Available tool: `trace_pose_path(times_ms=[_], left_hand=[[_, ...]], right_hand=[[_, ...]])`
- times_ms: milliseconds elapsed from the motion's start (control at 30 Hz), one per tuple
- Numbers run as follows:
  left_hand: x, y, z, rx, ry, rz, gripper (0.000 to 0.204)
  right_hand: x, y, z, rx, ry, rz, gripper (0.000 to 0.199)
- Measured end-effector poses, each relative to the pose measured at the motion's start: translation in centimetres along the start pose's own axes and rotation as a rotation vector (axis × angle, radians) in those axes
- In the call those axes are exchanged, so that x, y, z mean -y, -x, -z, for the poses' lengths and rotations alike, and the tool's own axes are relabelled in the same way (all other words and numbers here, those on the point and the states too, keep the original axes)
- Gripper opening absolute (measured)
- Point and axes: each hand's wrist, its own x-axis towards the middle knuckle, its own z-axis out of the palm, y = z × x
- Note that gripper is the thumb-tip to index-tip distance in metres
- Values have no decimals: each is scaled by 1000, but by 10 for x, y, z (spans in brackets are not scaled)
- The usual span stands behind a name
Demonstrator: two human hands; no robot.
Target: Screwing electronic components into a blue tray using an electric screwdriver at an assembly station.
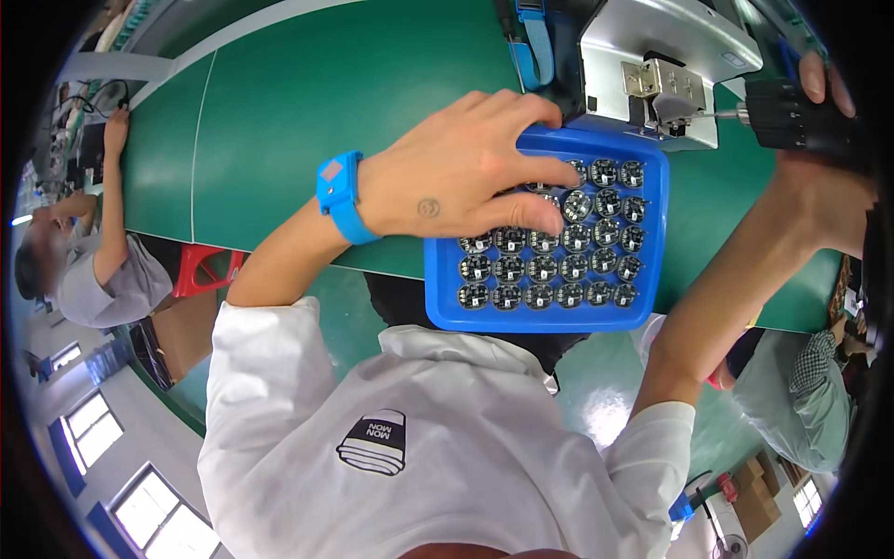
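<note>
My left hand [470,163] reaches over a blue tray [545,317] filled with rows of several small round circuit modules [543,270]. Its fingertips touch the modules in the tray's upper rows; whether it pinches one is hidden by the fingers. A blue wrist strap [340,196] sits on that wrist. My right hand [819,112] grips a black electric screwdriver [792,116] whose bit points left at a small metal bracket fixture [666,88] on a grey machine base [652,37].
The tray lies on a green bench mat [307,112], near its front edge. A blue strap [535,42] lies beside the machine. Another person [93,252] works at the bench to the left, and a further person [801,391] sits at the right.
</note>
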Motion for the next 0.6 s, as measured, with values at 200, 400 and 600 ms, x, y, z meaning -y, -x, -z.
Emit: trace_pose_path(times_ms=[200,400,600], left_hand=[[1,3,-5,-52,30,45,36],[19,1,3,-103,281,312,17],[23,-5,3,-102,239,226,18]], right_hand=[[-26,14,-82,-2,21,-24,82],[-23,19,-57,9,30,-34,85],[-22,21,-42,48,9,-1,88]])
